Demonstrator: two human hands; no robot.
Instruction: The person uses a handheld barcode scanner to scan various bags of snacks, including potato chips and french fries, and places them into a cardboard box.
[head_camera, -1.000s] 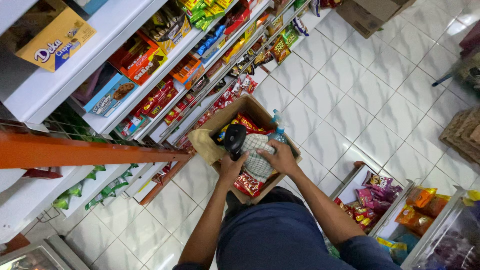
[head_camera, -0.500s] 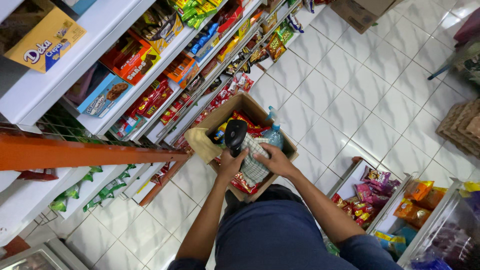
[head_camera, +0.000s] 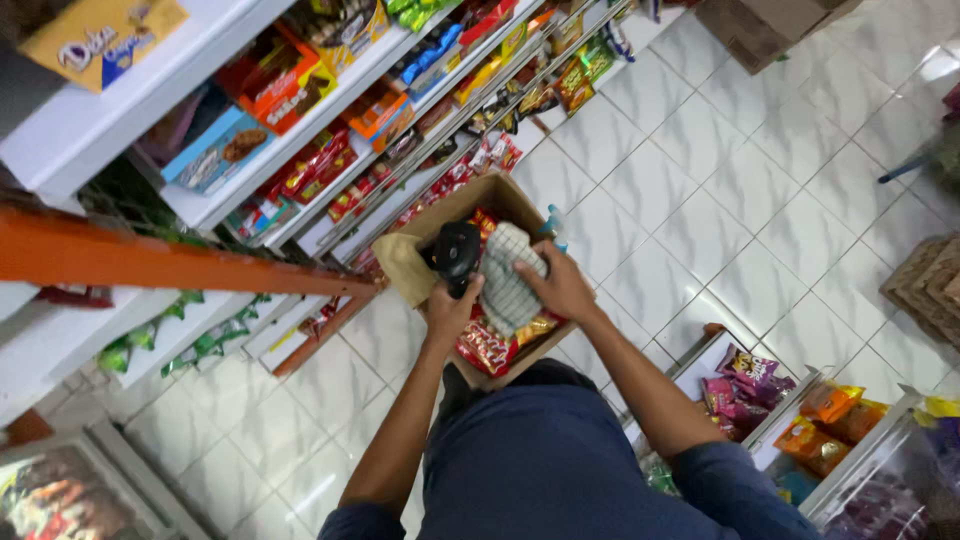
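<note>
Centre of frame: left hand (head_camera: 450, 312) clenched around a black handheld device (head_camera: 456, 252) (looks like a scanner, can't confirm). Right hand (head_camera: 562, 287) grips a checked white cloth-like bundle (head_camera: 508, 277), fingers wrapped over its right edge. Both sit above an open cardboard box (head_camera: 497, 192) holding red snack packets (head_camera: 487, 347). Upper left: white shelves (head_camera: 85, 150) stocked with snack packs. Lower right: bins with more packets (head_camera: 745, 382). White tiled floor (head_camera: 700, 180) fills the rest.

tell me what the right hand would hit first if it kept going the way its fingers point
Probably the checked cloth its fingers already rest on, then the black device in the left hand; depth is hard to judge from above.
</note>
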